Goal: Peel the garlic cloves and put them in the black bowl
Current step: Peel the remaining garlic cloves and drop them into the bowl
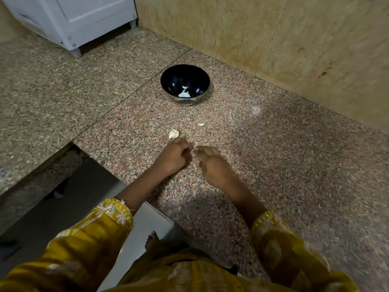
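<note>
The black bowl [166, 81] stands on the granite counter beyond my hands, with a few pale garlic pieces [184, 93] at its bottom. My left hand [173, 155] is curled into a fist just in front of an unpeeled garlic clove [173, 133] lying on the counter. My right hand [213, 164] faces it, fingertips nearly touching the left hand. A small white bit of a garlic clove [193, 152] shows between the two hands' fingertips; most of it is hidden by the fingers. A smaller garlic piece [201, 124] lies further toward the bowl.
A stone wall [273, 39] runs behind the bowl on the right. A white appliance [73, 20] on short feet stands at the back left. The counter edge [117, 178] drops to the floor at the left of my left forearm.
</note>
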